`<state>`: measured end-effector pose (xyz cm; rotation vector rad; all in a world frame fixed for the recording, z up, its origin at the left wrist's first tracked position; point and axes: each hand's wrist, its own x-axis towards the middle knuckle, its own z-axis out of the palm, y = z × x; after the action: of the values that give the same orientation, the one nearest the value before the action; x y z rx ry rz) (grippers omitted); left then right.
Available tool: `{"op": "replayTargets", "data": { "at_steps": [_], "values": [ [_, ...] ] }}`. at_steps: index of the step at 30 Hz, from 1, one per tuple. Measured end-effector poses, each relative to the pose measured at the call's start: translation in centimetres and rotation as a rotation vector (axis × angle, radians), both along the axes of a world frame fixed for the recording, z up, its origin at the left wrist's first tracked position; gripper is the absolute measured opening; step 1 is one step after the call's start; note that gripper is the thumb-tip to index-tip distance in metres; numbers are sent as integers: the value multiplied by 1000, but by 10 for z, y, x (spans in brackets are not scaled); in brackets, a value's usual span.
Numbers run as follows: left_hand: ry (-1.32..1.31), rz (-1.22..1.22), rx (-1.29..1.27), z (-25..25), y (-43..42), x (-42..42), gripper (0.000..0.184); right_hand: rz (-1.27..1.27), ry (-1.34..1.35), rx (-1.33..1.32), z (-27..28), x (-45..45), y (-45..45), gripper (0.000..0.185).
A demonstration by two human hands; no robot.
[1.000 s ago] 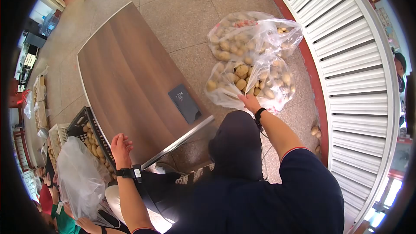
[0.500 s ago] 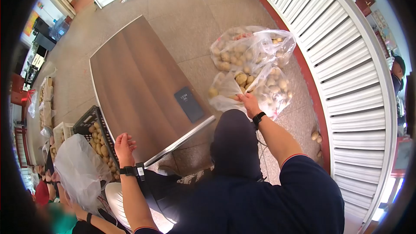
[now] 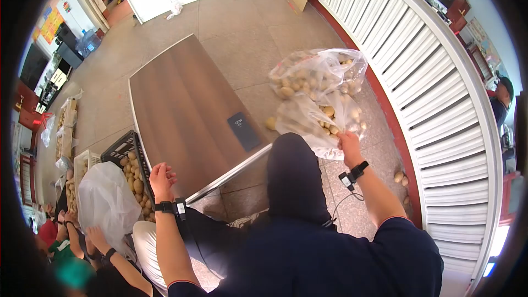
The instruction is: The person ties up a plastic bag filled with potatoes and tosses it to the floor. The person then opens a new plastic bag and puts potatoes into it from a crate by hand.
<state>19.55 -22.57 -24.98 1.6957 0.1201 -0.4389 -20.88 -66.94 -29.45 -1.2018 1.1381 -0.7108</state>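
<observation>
My right hand (image 3: 348,144) pinches the edge of a clear plastic bag (image 3: 308,118) of potatoes on the floor, right of the low table. Through the bag's opening several potatoes (image 3: 329,111) show. Another full bag of potatoes (image 3: 300,80) lies against it, farther away. My left hand (image 3: 163,180) is raised over the near left edge of the brown table (image 3: 184,115), fingers apart and slightly curled, holding nothing. A dark phone (image 3: 243,131) lies on the tabletop near its right edge.
Left of the table stands a black crate (image 3: 125,146) of potatoes, with an empty-looking plastic bag (image 3: 107,198) beside it. A co-worker's hand (image 3: 98,237) touches that bag. A white radiator (image 3: 429,110) runs along the right, with loose potatoes (image 3: 400,177) by its base.
My right hand has moved right, drawing the bag's edge with it and changing the opening's shape. The view has tilted up. My left hand has hardly moved.
</observation>
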Motion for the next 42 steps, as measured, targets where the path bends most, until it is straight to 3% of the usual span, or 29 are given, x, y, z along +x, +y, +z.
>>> {"op": "replayTargets", "data": {
  "at_steps": [7,15,17,18,20,24,26,27,29,31,32,34,37,39,42],
  "values": [
    [-8,19,-15,6,14,-8,15,-11,169,-123,49,-25,-14,17],
    [7,-7,37,1,3,-5,17,49,238,-169,28,-18,-40,17],
    [18,-16,55,-6,-7,-2,17,134,569,-410,16,-11,-47,22],
    [7,-79,98,-10,-13,-2,17,139,577,-405,-2,-10,-56,22],
    [-30,-229,202,-18,-24,0,19,209,840,-459,-29,-8,-71,37],
    [-114,-486,478,-45,-40,16,33,98,990,-633,-17,16,-58,52],
    [-146,-554,540,-67,-44,29,37,157,994,-1196,14,51,-53,61],
    [-198,-617,598,-73,-46,35,41,170,1000,-1189,21,72,-53,61],
    [-284,-665,691,-80,-53,40,44,466,724,-1255,25,115,-56,58],
    [-373,-712,776,-82,-64,41,47,711,614,-997,-1,156,-66,54],
    [-407,-738,858,-78,-69,38,51,724,618,-990,-18,176,-74,54],
    [-423,-759,946,-63,-79,32,55,1063,627,-671,-58,211,-90,50],
    [-344,-889,1087,-48,-89,26,65,1255,671,-832,-121,250,-108,46],
    [-480,-955,1138,-46,-90,22,72,1324,734,-822,-134,278,-103,44],
    [-369,-997,1150,-37,-100,26,75,1424,823,-773,-152,304,-88,38]
  ]
}}
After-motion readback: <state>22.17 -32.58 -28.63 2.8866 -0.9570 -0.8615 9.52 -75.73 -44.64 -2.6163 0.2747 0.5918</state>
